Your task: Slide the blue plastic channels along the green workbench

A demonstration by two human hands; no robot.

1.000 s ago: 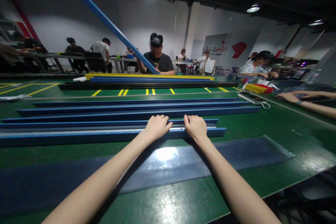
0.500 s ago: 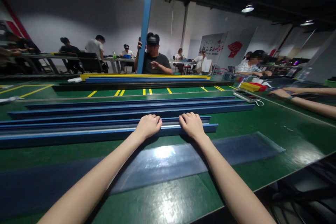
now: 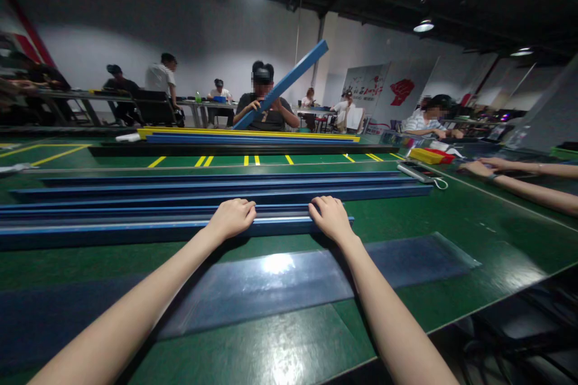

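A long blue channel profile (image 3: pixel 282 227) lies across the green table (image 3: pixel 289 337) in front of me, its right end just past my right hand. My left hand (image 3: pixel 232 218) is closed over the profile, fingers curled over its far side. Close to the right end, my right hand (image 3: pixel 331 216) grips the same profile, its fingertips partly hidden behind it. Nearer to me, a flat clear plastic sleeve (image 3: pixel 271 298) lies under my forearms. Beyond my hands, more blue profiles (image 3: pixel 180 194) lie parallel to the gripped one.
Across the table a person (image 3: pixel 266 111) holds a slanted blue bar (image 3: pixel 293 75). A yellow profile (image 3: pixel 253 132) and a black profile (image 3: pixel 244 150) lie at the back. To the right are a phone-like device (image 3: pixel 415 172), a yellow tray (image 3: pixel 427 157) and another person's hands (image 3: pixel 478 169).
The gripped profile has slid left, and my left hand has moved left with it. My right hand stays nearly in place. The person opposite has tipped the blue bar from upright to slanting right.
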